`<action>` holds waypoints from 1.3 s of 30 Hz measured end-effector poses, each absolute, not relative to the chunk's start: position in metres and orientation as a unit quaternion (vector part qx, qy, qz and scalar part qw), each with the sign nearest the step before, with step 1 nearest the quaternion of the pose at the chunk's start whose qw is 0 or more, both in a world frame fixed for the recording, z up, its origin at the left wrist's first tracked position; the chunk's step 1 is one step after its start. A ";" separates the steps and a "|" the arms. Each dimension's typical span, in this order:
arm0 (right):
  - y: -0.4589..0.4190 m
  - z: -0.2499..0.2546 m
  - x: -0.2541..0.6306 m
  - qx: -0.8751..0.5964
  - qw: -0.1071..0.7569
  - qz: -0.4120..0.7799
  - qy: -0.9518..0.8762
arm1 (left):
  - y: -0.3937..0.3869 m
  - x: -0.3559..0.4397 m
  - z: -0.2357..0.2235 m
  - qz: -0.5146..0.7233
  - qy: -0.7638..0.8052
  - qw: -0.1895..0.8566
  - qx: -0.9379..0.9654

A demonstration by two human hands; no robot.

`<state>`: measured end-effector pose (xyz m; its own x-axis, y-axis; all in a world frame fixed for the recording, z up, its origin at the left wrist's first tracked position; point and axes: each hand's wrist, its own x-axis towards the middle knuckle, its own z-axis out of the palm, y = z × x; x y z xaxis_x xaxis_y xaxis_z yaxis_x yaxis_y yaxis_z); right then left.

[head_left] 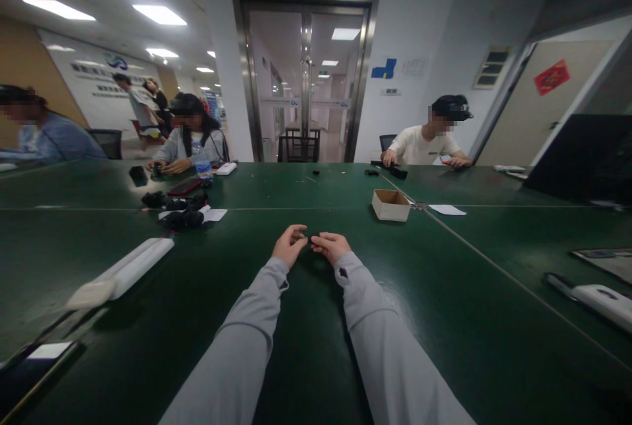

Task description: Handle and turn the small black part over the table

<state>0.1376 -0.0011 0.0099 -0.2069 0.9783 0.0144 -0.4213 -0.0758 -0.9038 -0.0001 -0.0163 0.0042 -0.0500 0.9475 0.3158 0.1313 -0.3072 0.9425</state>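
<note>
A small black piece [310, 239] is held just above the green table, between my two hands. My right hand [334, 247] pinches it between thumb and fingertips. From the other side, my left hand [288, 246] has its thumb and curled fingers at the piece's left end, with the index finger raised a little above. Fingers cover most of the piece, so its exact kind does not show.
An open cardboard box [391, 206] stands ahead to the right, near paper [447, 210]. A white power strip [133, 270] and black gear [185, 214] lie left. Co-workers sit across the table [276, 195]; a bottle [203, 165] stands by one.
</note>
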 end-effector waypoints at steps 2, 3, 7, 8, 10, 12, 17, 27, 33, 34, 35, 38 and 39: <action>-0.001 0.009 0.138 -0.328 0.533 0.656 -0.422 | -0.018 0.000 0.006 0.545 0.464 0.386 0.582; -0.001 0.009 0.138 -0.325 0.535 0.656 -0.421 | -0.019 0.000 0.006 0.537 0.460 0.394 0.587; -0.002 0.010 0.138 -0.330 0.539 0.652 -0.418 | -0.022 -0.001 0.008 0.545 0.453 0.334 0.621; -0.002 0.011 0.138 -0.332 0.536 0.652 -0.421 | -0.022 -0.001 0.009 0.547 0.459 0.325 0.620; -0.003 0.012 0.138 -0.334 0.531 0.653 -0.425 | -0.022 -0.001 0.009 0.541 0.470 0.340 0.609; -0.004 0.013 0.138 -0.334 0.531 0.653 -0.423 | -0.021 -0.001 0.008 0.532 0.468 0.365 0.604; -0.005 0.014 0.138 -0.339 0.530 0.653 -0.421 | -0.020 -0.001 0.007 0.555 0.460 0.349 0.599; -0.005 0.014 0.137 -0.341 0.534 0.659 -0.406 | -0.022 -0.002 0.010 0.554 0.452 0.346 0.608; -0.006 0.016 0.137 -0.342 0.533 0.660 -0.404 | -0.021 -0.003 0.010 0.540 0.443 0.383 0.605; -0.006 0.016 0.137 -0.342 0.531 0.660 -0.407 | -0.021 -0.003 0.010 0.529 0.446 0.398 0.603; -0.005 0.015 0.136 -0.342 0.530 0.659 -0.409 | -0.021 -0.002 0.010 0.522 0.447 0.408 0.601; -0.004 0.014 0.135 -0.344 0.530 0.657 -0.412 | -0.021 -0.001 0.011 0.523 0.440 0.410 0.603; -0.004 0.013 0.135 -0.345 0.528 0.657 -0.414 | -0.022 0.000 0.011 0.525 0.439 0.411 0.603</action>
<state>0.1353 -0.0037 0.0133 -0.2045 0.9787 -0.0158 -0.4085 -0.1000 -0.9073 -0.0002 -0.0219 0.0110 0.0648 0.9603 0.2715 0.0967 -0.2768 0.9561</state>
